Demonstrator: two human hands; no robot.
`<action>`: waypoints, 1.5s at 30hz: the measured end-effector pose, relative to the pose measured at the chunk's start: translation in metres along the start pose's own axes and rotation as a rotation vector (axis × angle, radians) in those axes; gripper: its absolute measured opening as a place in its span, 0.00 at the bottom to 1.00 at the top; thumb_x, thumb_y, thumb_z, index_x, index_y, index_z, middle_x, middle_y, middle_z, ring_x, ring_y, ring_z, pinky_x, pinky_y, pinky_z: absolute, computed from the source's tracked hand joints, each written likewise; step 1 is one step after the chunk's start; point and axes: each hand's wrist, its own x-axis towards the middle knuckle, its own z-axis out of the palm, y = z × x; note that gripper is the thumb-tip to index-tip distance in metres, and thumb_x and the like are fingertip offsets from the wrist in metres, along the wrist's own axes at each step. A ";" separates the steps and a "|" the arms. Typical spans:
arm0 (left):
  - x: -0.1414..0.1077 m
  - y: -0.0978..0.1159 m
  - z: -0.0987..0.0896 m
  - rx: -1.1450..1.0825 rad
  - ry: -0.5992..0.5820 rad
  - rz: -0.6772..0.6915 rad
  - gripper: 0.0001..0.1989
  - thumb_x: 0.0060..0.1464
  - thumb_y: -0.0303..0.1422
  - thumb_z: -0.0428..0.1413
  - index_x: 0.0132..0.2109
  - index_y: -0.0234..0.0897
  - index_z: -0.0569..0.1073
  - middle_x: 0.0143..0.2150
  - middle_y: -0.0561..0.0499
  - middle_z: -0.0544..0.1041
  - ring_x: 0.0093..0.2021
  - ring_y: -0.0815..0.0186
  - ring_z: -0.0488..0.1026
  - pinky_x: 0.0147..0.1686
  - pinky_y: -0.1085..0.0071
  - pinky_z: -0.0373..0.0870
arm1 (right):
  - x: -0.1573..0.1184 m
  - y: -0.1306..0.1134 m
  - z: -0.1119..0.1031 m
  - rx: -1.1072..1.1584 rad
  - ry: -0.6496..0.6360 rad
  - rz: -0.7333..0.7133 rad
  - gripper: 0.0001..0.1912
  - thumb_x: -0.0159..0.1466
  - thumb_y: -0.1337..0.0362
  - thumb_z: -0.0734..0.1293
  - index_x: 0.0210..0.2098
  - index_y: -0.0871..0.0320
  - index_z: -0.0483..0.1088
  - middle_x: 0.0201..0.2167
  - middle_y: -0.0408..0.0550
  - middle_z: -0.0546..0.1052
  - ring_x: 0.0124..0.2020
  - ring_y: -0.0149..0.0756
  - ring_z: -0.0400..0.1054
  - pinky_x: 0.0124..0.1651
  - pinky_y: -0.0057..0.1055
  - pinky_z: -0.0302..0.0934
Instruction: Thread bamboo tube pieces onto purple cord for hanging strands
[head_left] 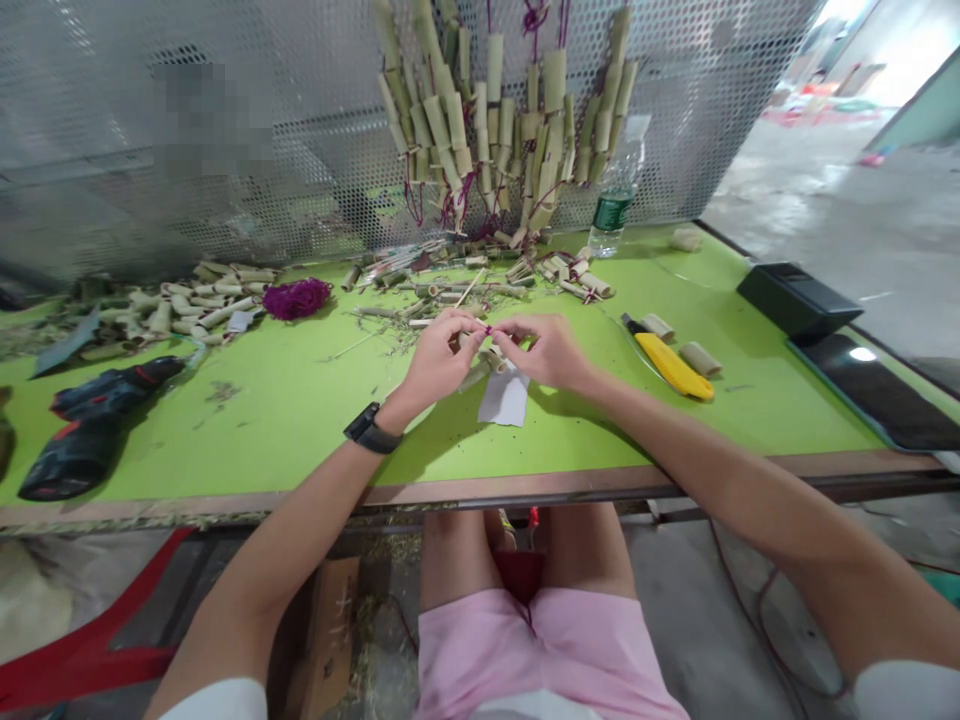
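Over the middle of the green tabletop, my left hand [444, 352] pinches a purple cord [487, 329] between thumb and forefinger. My right hand [546, 347] pinches the same cord from the other side, and the fingertips of both hands nearly meet. Just under my fingers is a short piece of bamboo [495, 362], partly hidden by them. A torn white paper [504, 398] lies on the table below the hands. Whether the cord is tied to the bamboo, I cannot tell.
To the left lie a cordless drill [97, 420], a purple cord bundle [297, 298] and piled bamboo pieces [199, 305]. On the right are a yellow utility knife [673, 366], a water bottle [613, 205], a black box [799, 298] and a phone [881, 388]. Strung bamboo [442, 110] hangs behind.
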 end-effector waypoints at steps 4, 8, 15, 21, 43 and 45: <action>-0.001 0.006 -0.001 0.056 0.000 0.036 0.09 0.70 0.38 0.61 0.41 0.38 0.80 0.48 0.43 0.80 0.39 0.64 0.74 0.37 0.65 0.72 | 0.000 0.003 0.001 -0.009 0.009 0.000 0.11 0.72 0.61 0.69 0.41 0.57 0.84 0.36 0.50 0.87 0.32 0.38 0.76 0.36 0.34 0.68; -0.002 0.010 0.000 0.116 0.006 0.087 0.11 0.71 0.39 0.60 0.41 0.38 0.79 0.48 0.43 0.79 0.39 0.62 0.74 0.38 0.64 0.72 | 0.000 0.004 0.003 -0.013 0.001 0.014 0.11 0.72 0.61 0.69 0.40 0.56 0.85 0.36 0.50 0.87 0.33 0.39 0.76 0.37 0.35 0.67; -0.003 0.009 0.002 0.172 -0.022 0.066 0.10 0.71 0.38 0.59 0.41 0.39 0.80 0.49 0.42 0.79 0.39 0.61 0.74 0.38 0.62 0.73 | 0.000 0.006 0.004 -0.040 -0.010 0.054 0.12 0.70 0.61 0.69 0.34 0.55 0.84 0.30 0.47 0.85 0.29 0.38 0.73 0.34 0.35 0.64; -0.004 0.009 0.004 0.174 -0.053 0.072 0.11 0.71 0.38 0.59 0.39 0.38 0.80 0.47 0.42 0.78 0.38 0.62 0.73 0.37 0.63 0.73 | 0.000 0.004 0.004 -0.038 -0.007 0.087 0.10 0.66 0.64 0.70 0.29 0.57 0.79 0.26 0.47 0.82 0.26 0.35 0.70 0.33 0.33 0.62; -0.004 0.015 0.004 0.157 -0.016 0.052 0.06 0.68 0.33 0.60 0.41 0.38 0.80 0.47 0.43 0.81 0.33 0.66 0.72 0.33 0.65 0.71 | 0.002 0.007 0.000 0.204 -0.047 0.212 0.13 0.68 0.54 0.74 0.33 0.55 0.76 0.29 0.47 0.81 0.28 0.34 0.72 0.31 0.33 0.68; -0.005 0.016 0.004 0.148 -0.019 0.043 0.05 0.67 0.32 0.59 0.41 0.38 0.80 0.46 0.43 0.81 0.31 0.67 0.72 0.32 0.66 0.70 | 0.002 0.010 0.000 0.247 -0.081 0.208 0.14 0.68 0.53 0.74 0.34 0.56 0.76 0.29 0.47 0.81 0.28 0.34 0.73 0.32 0.32 0.69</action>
